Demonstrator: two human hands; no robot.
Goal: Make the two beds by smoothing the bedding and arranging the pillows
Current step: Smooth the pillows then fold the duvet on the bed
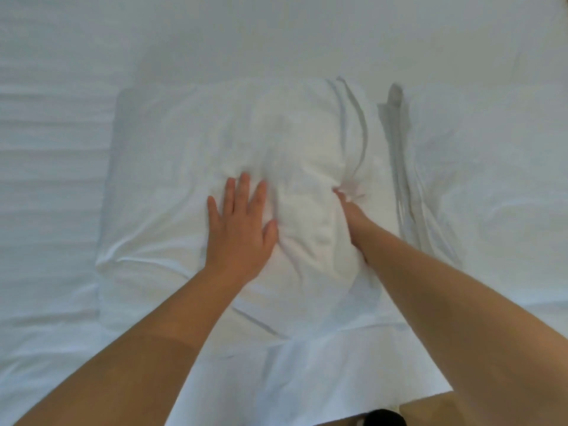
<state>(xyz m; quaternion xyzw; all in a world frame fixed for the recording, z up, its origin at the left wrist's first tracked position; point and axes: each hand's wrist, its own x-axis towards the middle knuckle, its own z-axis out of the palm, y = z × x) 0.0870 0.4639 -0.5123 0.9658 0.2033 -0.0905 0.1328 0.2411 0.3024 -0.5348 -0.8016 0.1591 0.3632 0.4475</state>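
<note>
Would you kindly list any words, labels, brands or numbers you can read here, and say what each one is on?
None. No readable text, label or number shows on the white pillow or on the bedding around it.

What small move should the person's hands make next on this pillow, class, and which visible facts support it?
Probably sweep the left hand, lying flat with spread fingers on the pillow, outward to the left, while the right hand steadies the pillow where it puckers at the fingertips. Creases fan out from both hands and cross the pillow's near edge, so it is not yet smooth.
</note>
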